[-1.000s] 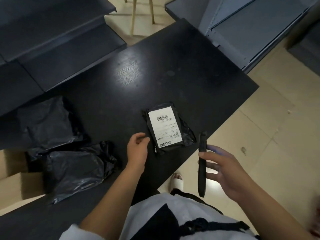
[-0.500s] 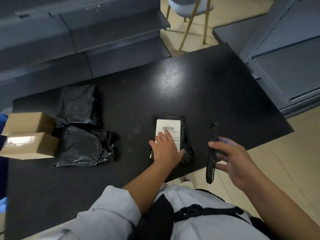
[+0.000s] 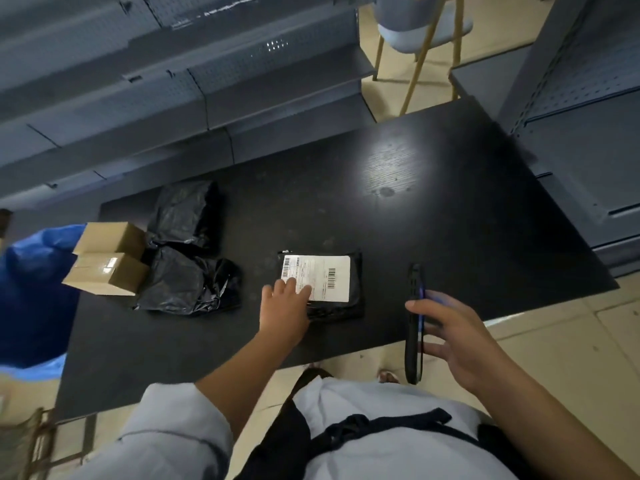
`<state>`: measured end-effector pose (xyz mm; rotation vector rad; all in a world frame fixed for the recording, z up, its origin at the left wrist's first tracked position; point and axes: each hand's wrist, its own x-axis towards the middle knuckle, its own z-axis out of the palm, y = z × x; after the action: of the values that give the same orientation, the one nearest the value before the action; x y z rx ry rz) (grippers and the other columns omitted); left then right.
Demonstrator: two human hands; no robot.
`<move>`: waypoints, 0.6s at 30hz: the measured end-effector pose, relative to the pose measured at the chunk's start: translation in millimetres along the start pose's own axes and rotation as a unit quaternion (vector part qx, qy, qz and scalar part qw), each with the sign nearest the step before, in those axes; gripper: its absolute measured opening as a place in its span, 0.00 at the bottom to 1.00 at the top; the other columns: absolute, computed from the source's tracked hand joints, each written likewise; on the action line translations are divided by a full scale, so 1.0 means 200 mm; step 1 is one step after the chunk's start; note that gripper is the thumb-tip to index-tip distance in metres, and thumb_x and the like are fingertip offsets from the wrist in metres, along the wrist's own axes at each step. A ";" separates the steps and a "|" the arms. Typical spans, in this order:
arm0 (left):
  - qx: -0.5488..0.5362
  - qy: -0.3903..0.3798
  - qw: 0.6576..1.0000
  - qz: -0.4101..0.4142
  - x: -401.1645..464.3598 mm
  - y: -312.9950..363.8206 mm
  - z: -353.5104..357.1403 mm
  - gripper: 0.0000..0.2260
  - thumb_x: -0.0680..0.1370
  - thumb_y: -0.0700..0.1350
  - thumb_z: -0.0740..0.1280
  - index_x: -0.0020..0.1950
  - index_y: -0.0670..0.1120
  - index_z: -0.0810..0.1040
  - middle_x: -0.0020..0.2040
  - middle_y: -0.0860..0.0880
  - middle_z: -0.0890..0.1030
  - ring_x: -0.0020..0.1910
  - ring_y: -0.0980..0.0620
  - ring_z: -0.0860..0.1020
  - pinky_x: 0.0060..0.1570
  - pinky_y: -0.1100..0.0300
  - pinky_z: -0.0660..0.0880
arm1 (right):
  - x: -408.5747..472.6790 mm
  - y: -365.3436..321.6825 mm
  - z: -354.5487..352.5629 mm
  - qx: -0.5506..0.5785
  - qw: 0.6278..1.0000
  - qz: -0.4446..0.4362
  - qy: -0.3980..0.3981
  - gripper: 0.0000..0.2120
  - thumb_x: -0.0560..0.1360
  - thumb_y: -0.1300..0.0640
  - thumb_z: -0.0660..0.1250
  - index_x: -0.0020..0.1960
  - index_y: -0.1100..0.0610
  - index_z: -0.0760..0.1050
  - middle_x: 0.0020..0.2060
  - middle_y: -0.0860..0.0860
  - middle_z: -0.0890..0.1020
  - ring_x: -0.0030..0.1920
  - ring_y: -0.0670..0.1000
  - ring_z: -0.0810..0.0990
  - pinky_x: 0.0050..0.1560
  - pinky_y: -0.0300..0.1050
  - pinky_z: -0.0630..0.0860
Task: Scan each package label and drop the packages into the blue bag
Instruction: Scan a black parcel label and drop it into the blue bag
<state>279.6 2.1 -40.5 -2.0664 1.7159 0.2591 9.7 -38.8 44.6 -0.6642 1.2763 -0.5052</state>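
With the left hand (image 3: 287, 306) flat-fingered on the labelled black mailer (image 3: 322, 282) and the right hand (image 3: 446, 336) gripping the handheld scanner (image 3: 414, 323), two boxes (image 3: 107, 258) and two black bags (image 3: 187, 258) still wait beside the blue bag (image 3: 31, 299).

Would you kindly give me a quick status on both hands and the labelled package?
Left hand flat on labelled package, label up. Right hand grips scanner, off to the right. Blue bag at table's left edge; nothing in the way.

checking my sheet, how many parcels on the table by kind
Black bags: 3, two at the left and a labelled one under the left hand
Boxes: 2
Total: 5
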 end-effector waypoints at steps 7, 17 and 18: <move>-0.308 -0.131 0.913 -0.232 0.02 0.34 -0.07 0.51 0.74 0.72 0.64 0.83 0.50 0.38 0.83 0.40 0.45 0.80 0.35 0.52 0.73 0.34 0.58 | 0.01 0.01 -0.02 0.010 1.000 0.017 -0.019 0.10 0.75 0.60 0.73 0.56 0.53 0.80 0.51 0.57 0.84 0.51 0.56 0.82 0.43 0.51 0.79; -0.332 -0.164 0.880 -0.297 0.29 0.23 -0.10 0.58 0.72 0.67 0.72 0.82 0.44 0.35 0.81 0.34 0.37 0.80 0.34 0.46 0.76 0.32 0.52 | -0.07 0.06 -0.03 0.016 0.998 0.030 0.048 0.21 0.74 0.58 0.74 0.66 0.54 0.76 0.55 0.54 0.83 0.56 0.57 0.81 0.45 0.52 0.79; -0.293 -0.151 0.908 -0.259 0.27 0.18 -0.06 0.56 0.73 0.65 0.72 0.82 0.46 0.35 0.81 0.36 0.37 0.81 0.36 0.47 0.75 0.32 0.53 | -0.07 0.06 -0.02 0.015 0.998 0.031 0.058 0.21 0.74 0.58 0.74 0.66 0.54 0.77 0.55 0.54 0.83 0.56 0.57 0.81 0.46 0.53 0.79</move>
<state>254.8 -55.9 -60.7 -2.6310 0.9150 0.9534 2.4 -21.4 45.2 -0.5744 1.3907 -0.5166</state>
